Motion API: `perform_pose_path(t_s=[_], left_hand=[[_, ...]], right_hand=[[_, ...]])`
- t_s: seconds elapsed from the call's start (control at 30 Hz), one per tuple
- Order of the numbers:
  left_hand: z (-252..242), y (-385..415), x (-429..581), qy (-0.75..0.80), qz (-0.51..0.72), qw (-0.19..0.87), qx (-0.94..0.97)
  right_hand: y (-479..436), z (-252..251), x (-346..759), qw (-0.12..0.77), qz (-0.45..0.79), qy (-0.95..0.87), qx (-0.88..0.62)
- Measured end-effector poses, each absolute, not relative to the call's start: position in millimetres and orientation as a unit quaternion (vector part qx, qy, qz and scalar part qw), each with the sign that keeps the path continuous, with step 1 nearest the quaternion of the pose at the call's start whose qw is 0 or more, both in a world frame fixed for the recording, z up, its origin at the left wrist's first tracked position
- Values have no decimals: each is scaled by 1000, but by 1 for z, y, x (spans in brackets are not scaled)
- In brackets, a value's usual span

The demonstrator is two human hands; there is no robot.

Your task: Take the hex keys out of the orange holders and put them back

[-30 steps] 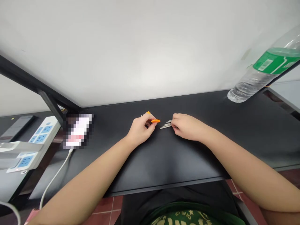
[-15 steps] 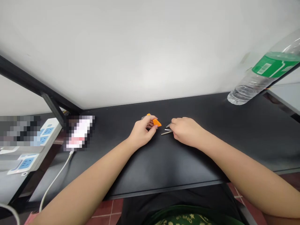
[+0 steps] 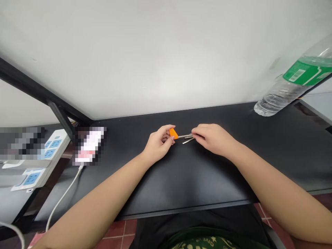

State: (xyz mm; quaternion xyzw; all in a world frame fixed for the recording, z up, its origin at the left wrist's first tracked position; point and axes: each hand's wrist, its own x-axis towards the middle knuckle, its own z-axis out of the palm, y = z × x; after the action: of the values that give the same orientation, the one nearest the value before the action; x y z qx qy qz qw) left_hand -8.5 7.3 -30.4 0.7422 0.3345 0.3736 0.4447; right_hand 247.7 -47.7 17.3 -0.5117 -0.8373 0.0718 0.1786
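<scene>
The left hand (image 3: 158,145) pinches a small orange holder (image 3: 173,133) between thumb and fingertips, open side turned rightward. Just right of it, thin metal rods (image 3: 187,138) bridge the gap above the bench (image 3: 181,176). The right hand (image 3: 214,139) grips their far ends, which keeps them level with the holder.
</scene>
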Motion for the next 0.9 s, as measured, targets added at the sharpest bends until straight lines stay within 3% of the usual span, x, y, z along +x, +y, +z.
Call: perform_pose_path(t_s=[0.4, 0.47, 0.6, 0.7, 0.8, 0.9], left_hand=[[-26, 4, -7, 299, 372, 484, 733], [-25, 2, -6, 295, 370, 479, 739], [-18, -2, -3, 281, 352, 482, 752], [-13, -5, -2, 290, 327, 449, 779], [-12, -3, -2, 301, 321, 461, 771], [-15, -1, -3, 299, 335, 505, 738]], right_hand=[[-50, 24, 248, 178, 120, -837, -503], [-51, 23, 242, 195, 208, -808, -516], [-51, 10, 223, 254, 509, -630, -529], [-48, 0, 212, 285, 588, -565, -505], [-47, -1, 215, 270, 542, -619, -500], [-47, 6, 230, 232, 319, -762, -513]])
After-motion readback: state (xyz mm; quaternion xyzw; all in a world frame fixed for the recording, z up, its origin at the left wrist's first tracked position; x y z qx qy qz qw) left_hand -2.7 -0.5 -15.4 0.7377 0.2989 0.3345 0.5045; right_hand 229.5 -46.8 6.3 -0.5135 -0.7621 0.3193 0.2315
